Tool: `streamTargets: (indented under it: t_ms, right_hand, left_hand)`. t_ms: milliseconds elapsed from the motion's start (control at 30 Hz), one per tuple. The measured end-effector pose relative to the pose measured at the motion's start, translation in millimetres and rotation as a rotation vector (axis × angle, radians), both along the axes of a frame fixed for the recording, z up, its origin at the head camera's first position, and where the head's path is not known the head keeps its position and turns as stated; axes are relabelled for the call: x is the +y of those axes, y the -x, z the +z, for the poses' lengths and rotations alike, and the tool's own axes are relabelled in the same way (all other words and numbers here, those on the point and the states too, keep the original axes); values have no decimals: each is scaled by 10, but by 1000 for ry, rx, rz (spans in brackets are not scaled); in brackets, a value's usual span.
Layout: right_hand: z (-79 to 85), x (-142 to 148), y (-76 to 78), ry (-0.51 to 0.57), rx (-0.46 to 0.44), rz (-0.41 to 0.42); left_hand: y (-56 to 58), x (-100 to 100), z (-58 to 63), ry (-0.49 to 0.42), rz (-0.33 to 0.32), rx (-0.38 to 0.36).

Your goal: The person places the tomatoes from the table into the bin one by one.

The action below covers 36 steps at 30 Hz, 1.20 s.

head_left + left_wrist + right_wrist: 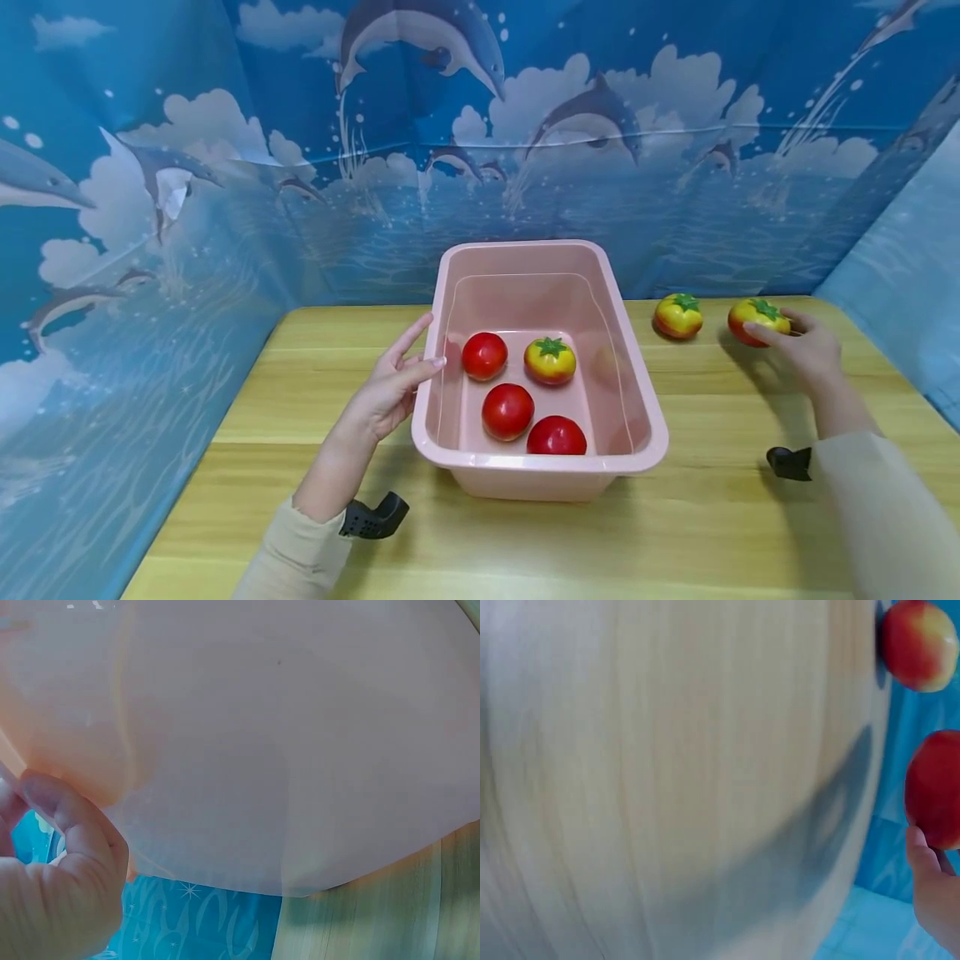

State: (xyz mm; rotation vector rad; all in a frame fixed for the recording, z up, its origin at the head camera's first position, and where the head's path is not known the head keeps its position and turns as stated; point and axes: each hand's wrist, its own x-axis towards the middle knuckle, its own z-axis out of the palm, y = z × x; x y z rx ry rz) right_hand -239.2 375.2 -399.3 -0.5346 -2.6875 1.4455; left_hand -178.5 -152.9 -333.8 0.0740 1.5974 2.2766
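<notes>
A pink plastic tub (525,483) stands mid-table in the head view. My left hand (386,396) holds its left rim, thumb at the edge and fingers outside; the left wrist view shows the thumb (71,814) against the tub wall (217,750). Inside lie three red tomatoes, one of them a red tomato (507,412), and a yellow-red tomato (550,362) with a green leafy top. At the right, my right hand (813,354) grips another yellow-red tomato (756,317), its red underside visible in the right wrist view, apparently just above the table.
One more yellow-red tomato (678,317) sits on the wooden table (720,500) near its back edge, between the tub and my right hand. A blue dolphin-print curtain (420,208) rises behind the table and along both sides.
</notes>
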Motion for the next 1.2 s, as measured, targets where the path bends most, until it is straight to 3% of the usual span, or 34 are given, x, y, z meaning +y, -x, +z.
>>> streamTargets:
  t_ms: [333,700,1200]
  right_hand:
    - [334,-75,-59,-31,87,108]
    - [606,-195,-101,-14,47,194]
    - [945,-550,-122,-28,134,285]
  left_hand:
    - [14,-18,1,25,9,-4]
    - [-6,-23,-3,10,2,0]
    - [3,-7,5,2,-14,1]
